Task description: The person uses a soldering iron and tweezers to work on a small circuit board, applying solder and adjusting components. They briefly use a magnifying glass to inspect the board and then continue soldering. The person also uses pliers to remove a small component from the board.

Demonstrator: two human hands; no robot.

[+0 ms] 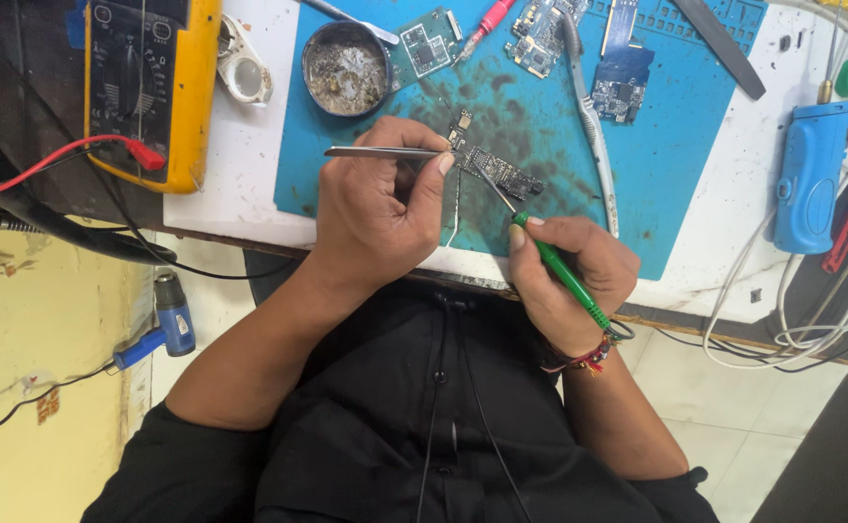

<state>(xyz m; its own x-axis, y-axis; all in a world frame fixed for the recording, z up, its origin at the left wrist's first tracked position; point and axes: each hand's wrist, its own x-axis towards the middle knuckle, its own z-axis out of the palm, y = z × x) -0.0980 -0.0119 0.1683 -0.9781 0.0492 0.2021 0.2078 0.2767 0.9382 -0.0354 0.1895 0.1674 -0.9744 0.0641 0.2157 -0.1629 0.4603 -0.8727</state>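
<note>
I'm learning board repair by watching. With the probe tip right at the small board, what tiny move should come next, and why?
Probably keep the left hand pinning the small dark circuit board with the metal tweezers, and nudge the green-handled probe in the right hand slightly along the board. Its tip already meets the board's lower edge, so only fine travel seems needed.

A single head-worn camera looks steeply down from above the person's chest, close to the work. The black shirt (414, 436) fills the bottom centre of the frame, with both forearms rising from it toward the middle. The bench edge runs across the frame at a slight tilt, and the blue mat (666, 174) takes up the upper centre and right. A strip of floor shows at lower left and lower right. With only one view, no overlap arises.
</note>
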